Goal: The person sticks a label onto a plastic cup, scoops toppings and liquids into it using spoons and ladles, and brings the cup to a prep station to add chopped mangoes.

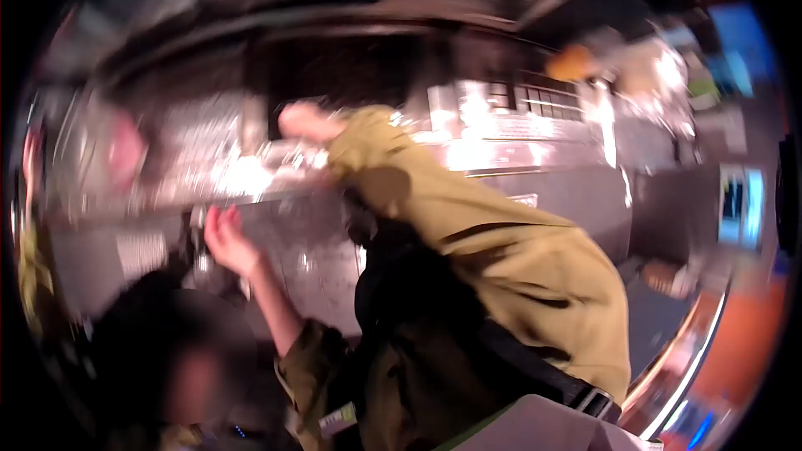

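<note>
My right hand (311, 123), at the end of a tan sleeve (484, 200), reaches over the brightly lit metal counter (535, 154). Motion smears its fingers, so I cannot tell whether it holds anything. Beneath and beside it are shiny surfaces too blurred to name. Lower and to the left, my left hand (227, 240) is at the counter's front edge, bare from fingers to forearm. Its fingers look loosely spread, with nothing visible in them. A dark object that I cannot make out is close beside it.
A person with dark hair (159, 326) is close at lower left. Another hand (32, 159) shows at the far left edge. A blurred pink item (125, 150) is on the counter's left part. An orange item (571, 63) stands back right, near a metal rack (551, 104).
</note>
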`<state>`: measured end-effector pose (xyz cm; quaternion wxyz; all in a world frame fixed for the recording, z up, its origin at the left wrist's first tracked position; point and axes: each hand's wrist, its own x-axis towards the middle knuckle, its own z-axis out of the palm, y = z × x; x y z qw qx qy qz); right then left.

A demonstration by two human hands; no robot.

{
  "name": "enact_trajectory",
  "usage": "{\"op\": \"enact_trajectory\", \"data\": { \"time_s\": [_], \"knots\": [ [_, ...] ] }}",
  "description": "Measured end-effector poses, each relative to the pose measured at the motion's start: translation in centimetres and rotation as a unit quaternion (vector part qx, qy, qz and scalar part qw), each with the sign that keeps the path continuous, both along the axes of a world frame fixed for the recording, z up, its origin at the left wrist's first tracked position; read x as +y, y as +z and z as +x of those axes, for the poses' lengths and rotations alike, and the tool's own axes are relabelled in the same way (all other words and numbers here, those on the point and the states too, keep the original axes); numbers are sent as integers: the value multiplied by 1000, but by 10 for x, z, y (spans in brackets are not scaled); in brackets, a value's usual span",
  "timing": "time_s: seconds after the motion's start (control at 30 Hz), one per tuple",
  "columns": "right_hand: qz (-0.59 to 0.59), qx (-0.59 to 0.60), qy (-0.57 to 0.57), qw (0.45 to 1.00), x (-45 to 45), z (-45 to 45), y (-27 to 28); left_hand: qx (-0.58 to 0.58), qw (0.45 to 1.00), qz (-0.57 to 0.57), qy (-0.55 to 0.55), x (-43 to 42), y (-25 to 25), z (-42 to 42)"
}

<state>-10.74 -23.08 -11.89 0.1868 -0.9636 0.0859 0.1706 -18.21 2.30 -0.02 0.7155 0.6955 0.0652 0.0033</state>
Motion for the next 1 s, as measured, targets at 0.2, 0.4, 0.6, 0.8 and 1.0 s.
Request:
{"op": "enact_trajectory", "data": {
  "time_s": [0.2,0.4,0.6,0.8,1.0],
  "knots": [
    [154,14,-35,987,-40,4,-4,111,991,-39,60,77,-2,-57],
    [348,-7,176,921,-30,-15,-108,202,954,-5,221,105,-41,-145],
    [114,121,146,975,-3,-10,-135,96,981,101,133,14,-37,-133],
    [-2,19,84,996,-50,-22,1,-42,985,134,104,-44,-35,-32],
    [-33,203,-206,957,-150,-140,-6,-137,896,398,139,-96,-42,39]
  ]
}}
